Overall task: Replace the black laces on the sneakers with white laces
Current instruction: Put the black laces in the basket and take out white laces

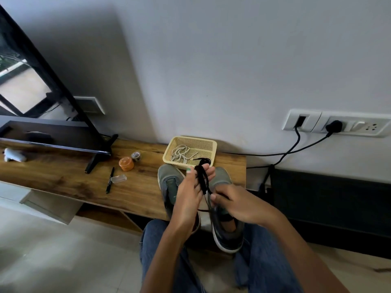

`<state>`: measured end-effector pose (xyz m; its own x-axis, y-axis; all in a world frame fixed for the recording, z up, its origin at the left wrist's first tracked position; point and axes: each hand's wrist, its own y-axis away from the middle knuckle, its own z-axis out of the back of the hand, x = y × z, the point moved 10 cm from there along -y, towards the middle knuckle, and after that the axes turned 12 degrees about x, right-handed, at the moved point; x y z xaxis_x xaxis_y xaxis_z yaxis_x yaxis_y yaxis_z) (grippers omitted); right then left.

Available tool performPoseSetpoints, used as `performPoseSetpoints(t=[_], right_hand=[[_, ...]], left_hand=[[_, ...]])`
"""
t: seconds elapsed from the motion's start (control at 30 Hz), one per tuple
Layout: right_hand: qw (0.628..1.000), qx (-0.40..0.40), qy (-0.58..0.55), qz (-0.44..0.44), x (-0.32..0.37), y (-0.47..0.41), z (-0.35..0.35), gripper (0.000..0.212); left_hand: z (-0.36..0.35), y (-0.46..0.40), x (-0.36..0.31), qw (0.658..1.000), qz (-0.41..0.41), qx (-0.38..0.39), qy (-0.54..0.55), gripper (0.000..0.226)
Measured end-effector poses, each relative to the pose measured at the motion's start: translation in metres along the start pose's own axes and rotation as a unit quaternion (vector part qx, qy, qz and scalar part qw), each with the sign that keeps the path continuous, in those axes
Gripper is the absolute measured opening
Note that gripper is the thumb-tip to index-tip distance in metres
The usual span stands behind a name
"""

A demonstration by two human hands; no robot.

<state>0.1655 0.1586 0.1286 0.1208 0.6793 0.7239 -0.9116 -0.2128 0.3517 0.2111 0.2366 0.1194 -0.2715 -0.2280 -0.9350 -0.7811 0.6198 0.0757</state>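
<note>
Two grey-green sneakers stand side by side on the wooden shelf, the left sneaker [169,182] and the right sneaker [227,235], heels toward me. My left hand [188,199] is stretched out above them with a black lace [202,176] wound in loops round its fingers. My right hand [234,205] pinches the loose end of that lace just below the loops. Behind the shoes a cream plastic basket [208,144] holds coiled white laces [179,154]; another bit of black lace lies at its near edge.
On the shelf [63,178] left of the shoes lie a black marker [110,180], a small clear case [119,178], an orange jar [126,163] and a tape roll [136,155]. A TV stand foot [99,157] is further left. Cables [296,149] hang from the wall socket at right.
</note>
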Motion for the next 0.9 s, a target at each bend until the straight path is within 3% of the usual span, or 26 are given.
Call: performPoseSetpoints(t=[0.17, 0.23, 0.33, 0.47, 0.53, 0.63, 0.77, 0.9], right_hand=[[0.998, -0.025, -0.036, 0.041, 0.018, 0.007, 0.015, 0.024], [0.995, -0.069, -0.042, 0.051, 0.018, 0.011, 0.030, 0.024], [0.986, -0.145, -0.059, 0.054, 0.008, 0.016, 0.052, 0.019], [0.975, -0.198, -0.096, 0.032, -0.011, 0.018, 0.063, 0.021], [0.981, -0.176, -0.077, 0.008, -0.016, 0.013, 0.054, 0.026], [0.995, -0.090, -0.043, -0.018, -0.015, 0.003, 0.027, 0.032], [1.000, 0.007, -0.009, -0.002, 0.000, -0.002, -0.002, 0.029], [0.999, -0.020, -0.034, 0.014, 0.006, 0.003, 0.010, 0.026]], left_hand=[[-0.014, 0.009, -0.007, 0.960, -0.055, 0.047, -0.270, 0.045], [-0.017, 0.011, -0.006, 0.950, -0.057, 0.059, -0.300, 0.054], [-0.010, 0.008, -0.001, 0.974, -0.017, 0.046, -0.221, 0.068], [-0.009, 0.007, 0.001, 0.998, 0.020, 0.024, 0.049, 0.060], [-0.014, 0.005, -0.006, 0.985, 0.001, 0.055, 0.161, 0.055], [-0.018, 0.002, -0.013, 0.974, -0.017, 0.077, 0.211, 0.066], [-0.015, 0.000, -0.008, 0.996, 0.001, 0.047, 0.081, 0.070], [-0.010, 0.003, -0.003, 0.981, -0.023, 0.037, -0.190, 0.052]])
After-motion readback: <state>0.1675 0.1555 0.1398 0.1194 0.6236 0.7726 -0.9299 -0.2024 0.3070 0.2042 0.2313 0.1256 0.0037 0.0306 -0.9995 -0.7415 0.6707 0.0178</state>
